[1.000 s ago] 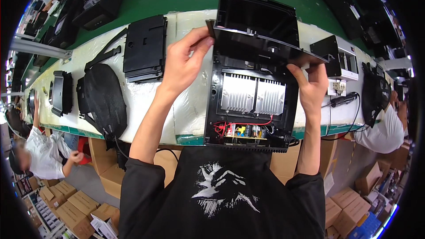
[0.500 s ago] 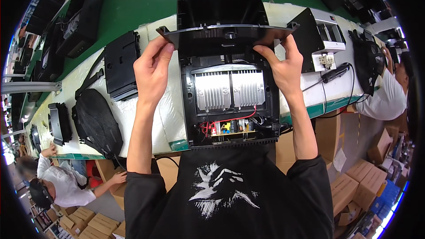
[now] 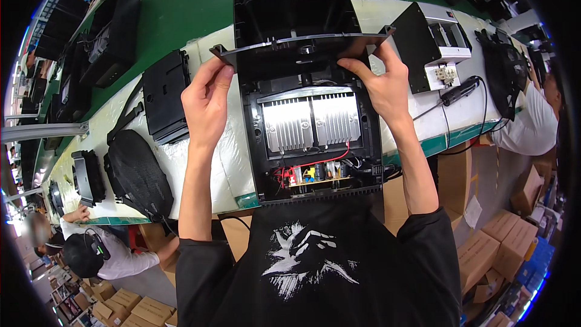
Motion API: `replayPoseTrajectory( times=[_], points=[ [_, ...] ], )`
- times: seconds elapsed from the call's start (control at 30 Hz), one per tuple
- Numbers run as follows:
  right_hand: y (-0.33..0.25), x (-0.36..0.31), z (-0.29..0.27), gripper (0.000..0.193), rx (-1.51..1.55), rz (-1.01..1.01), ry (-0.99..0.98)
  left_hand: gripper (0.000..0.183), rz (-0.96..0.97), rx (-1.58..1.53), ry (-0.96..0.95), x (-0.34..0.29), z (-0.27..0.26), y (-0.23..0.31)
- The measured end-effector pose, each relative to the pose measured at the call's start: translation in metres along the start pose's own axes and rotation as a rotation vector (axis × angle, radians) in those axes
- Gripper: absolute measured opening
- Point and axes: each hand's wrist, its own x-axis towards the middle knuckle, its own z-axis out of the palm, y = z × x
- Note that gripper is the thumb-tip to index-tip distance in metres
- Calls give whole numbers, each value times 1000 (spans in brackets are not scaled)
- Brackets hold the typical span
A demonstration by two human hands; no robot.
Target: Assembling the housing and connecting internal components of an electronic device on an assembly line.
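Between my two hands a black plastic panel (image 3: 272,56) is held up, tilted nearly edge-on, with small tabs along its upper edge. My left hand (image 3: 207,106) pinches its left end, thumb and fingers closed. At the right end, my right hand (image 3: 387,88) grips it, thumb on the near face and fingers behind. Below the panel lies an open black housing (image 3: 253,169). Inside it are two silver finned heat sinks (image 3: 311,122) and a circuit board (image 3: 318,173) with red wires. Behind the panel stands a raised black shell (image 3: 293,11), partly hidden by it.
On the padded bench (image 3: 221,163) to the left lie a black flat casing (image 3: 166,97) and a black mesh bag (image 3: 138,172). To the right are a white-and-black unit (image 3: 445,54) and a corded black tool (image 3: 461,92). Co-workers sit both sides; cardboard boxes (image 3: 493,245) stand behind.
The panel stays in both hands, its left end slightly lower and its right end slightly higher. My view has shifted a little. The co-worker on the left has changed posture.
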Motion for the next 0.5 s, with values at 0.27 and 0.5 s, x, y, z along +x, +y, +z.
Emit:
replayPoseTrajectory(
  times=[0.27,0.5],
  points=[
    [-8,-1,1,17,-37,-76,40,15,-27,-61,19,-1,-4,-5],
    [-2,2,2,17,-56,-70,45,12,-8,-21,29,-1,-2,-4]
  ],
)
